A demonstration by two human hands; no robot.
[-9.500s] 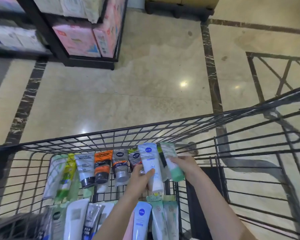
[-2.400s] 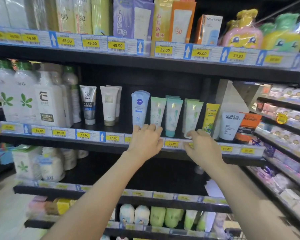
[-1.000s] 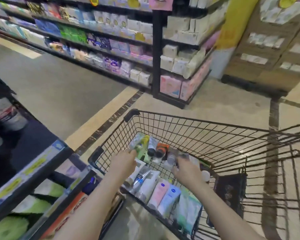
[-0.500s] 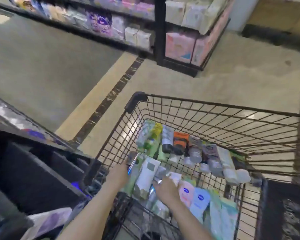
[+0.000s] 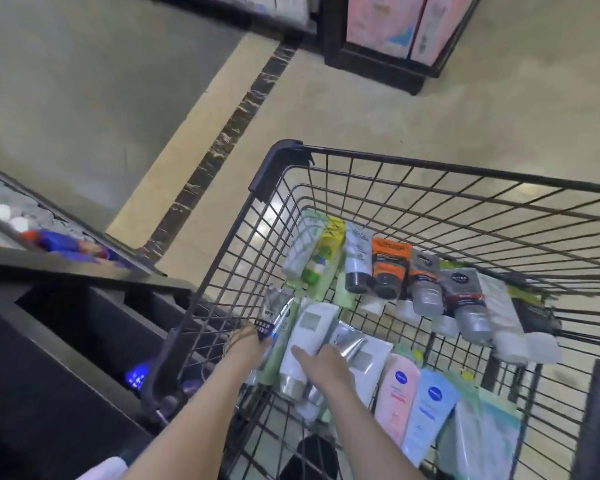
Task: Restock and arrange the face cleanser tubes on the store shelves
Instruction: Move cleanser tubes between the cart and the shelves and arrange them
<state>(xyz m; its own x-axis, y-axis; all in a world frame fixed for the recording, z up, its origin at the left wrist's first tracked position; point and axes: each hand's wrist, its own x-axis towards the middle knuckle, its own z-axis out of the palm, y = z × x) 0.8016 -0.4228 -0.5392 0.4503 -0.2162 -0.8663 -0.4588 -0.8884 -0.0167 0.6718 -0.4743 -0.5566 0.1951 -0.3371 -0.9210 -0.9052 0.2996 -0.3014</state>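
Down inside the wire cart (image 5: 430, 188), both your hands are among the face cleanser tubes. Your left hand (image 5: 248, 344) curls round the silver tube (image 5: 274, 315), thumb and fingers pinching its lower half so that the crimped end stands up past your fingertips, close to the cart's left wall. Your right hand (image 5: 326, 367) lies palm-down on the white tube (image 5: 303, 344), thumb stretched along its left side and fingers bent over its right edge; a second silver tube (image 5: 349, 341) sits just beyond those fingers, touching them. Whether the white tube is gripped or merely pressed I cannot tell through the blur.

Right of your right fingers lie a pink tube (image 5: 397, 398), a pale blue tube (image 5: 428, 412) and pale green tubes (image 5: 485, 438), side by side. Farther out past both sets of fingertips runs another row: a yellow-green tube (image 5: 324, 254), a grey-white tube (image 5: 357, 261), an orange-and-black tube (image 5: 388, 266) and dark-labelled tubes (image 5: 461, 299). Left of your left hand stands a dark shelf unit (image 5: 66, 306).
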